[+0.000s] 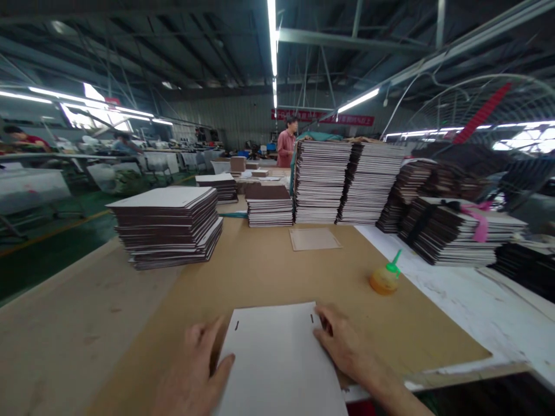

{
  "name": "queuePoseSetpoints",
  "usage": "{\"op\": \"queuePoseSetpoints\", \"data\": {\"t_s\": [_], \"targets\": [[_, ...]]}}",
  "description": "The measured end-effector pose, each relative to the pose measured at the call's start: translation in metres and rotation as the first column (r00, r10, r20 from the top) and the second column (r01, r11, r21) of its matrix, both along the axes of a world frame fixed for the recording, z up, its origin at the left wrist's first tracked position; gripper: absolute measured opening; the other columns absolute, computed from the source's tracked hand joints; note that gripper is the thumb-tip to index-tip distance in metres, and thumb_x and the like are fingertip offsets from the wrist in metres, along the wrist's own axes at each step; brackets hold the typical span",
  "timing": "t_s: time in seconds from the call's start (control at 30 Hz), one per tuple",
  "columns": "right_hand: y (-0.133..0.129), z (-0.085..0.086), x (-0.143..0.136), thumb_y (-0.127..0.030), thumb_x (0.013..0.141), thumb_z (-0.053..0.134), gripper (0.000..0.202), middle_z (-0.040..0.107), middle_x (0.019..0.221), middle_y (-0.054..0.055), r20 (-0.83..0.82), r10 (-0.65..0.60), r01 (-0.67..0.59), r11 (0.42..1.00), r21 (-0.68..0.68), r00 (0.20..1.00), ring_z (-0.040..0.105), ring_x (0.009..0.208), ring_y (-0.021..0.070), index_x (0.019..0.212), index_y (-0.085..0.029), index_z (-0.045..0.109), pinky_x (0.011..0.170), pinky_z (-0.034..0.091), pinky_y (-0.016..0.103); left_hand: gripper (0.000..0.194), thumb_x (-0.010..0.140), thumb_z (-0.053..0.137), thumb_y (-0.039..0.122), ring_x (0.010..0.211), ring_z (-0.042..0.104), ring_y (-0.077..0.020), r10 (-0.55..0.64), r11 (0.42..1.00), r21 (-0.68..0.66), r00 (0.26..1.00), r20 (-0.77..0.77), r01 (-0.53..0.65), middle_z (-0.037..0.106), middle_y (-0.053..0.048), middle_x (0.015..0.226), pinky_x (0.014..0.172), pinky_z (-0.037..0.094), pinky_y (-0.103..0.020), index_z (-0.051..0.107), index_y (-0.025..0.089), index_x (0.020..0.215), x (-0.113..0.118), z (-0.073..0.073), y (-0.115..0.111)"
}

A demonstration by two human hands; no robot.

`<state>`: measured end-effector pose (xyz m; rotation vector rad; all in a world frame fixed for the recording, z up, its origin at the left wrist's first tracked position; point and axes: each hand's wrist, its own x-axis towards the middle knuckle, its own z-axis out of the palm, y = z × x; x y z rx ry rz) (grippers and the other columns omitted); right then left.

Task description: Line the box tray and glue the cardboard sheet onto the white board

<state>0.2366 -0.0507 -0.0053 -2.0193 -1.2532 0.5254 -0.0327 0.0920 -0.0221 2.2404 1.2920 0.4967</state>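
Observation:
A white board (277, 358) with two short dark slots near its far corners lies in front of me, running off the bottom of the view. My left hand (197, 364) is at its left edge, somewhat blurred, with fingers apart and the thumb over the board's edge. At the far right corner, my right hand (342, 341) grips the board's edge with curled fingers and thumb; some of its fingertips are hidden. Brown sheeting (260, 271) covers the table under the board.
A stack of boards (169, 225) stands at left. A thin flat panel (315, 239) lies ahead, before tall board stacks (323, 185). To the right are a green-tipped glue bottle (385, 280) and a tied stack (455, 234). A person (285, 147) stands farther back.

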Motion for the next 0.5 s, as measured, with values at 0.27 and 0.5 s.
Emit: {"op": "queuePoseSetpoints", "data": {"t_s": [0.27, 0.5], "targets": [[0.067, 0.024, 0.059, -0.031, 0.092, 0.050, 0.036, 0.056, 0.126, 0.012, 0.376, 0.026, -0.009, 0.999, -0.046, 0.926, 0.046, 0.123, 0.0235, 0.122, -0.014, 0.057, 0.110, 0.034, 0.036, 0.037, 0.088, 0.046, 0.046, 0.121, 0.049, -0.0278, -0.238, 0.940, 0.268, 0.969, 0.067, 0.213, 0.057, -0.005, 0.128, 0.104, 0.040, -0.049, 0.061, 0.031, 0.119, 0.023, -0.005, 0.024], [0.136, -0.002, 0.160, -0.023, 0.098, 0.035, 0.039, 0.052, 0.135, 0.017, 0.359, -0.431, 0.461, 0.887, 0.003, 0.828, 0.045, 0.129, 0.0239, 0.134, -0.006, 0.042, 0.112, 0.031, 0.045, 0.034, 0.082, 0.041, 0.019, 0.108, 0.060, -0.0216, -0.235, 0.928, -0.230, 0.938, 0.253, 0.294, 0.066, -0.009, 0.114, 0.097, 0.044, -0.034, 0.058, 0.015, 0.112, 0.121, 0.034, 0.077]]}}
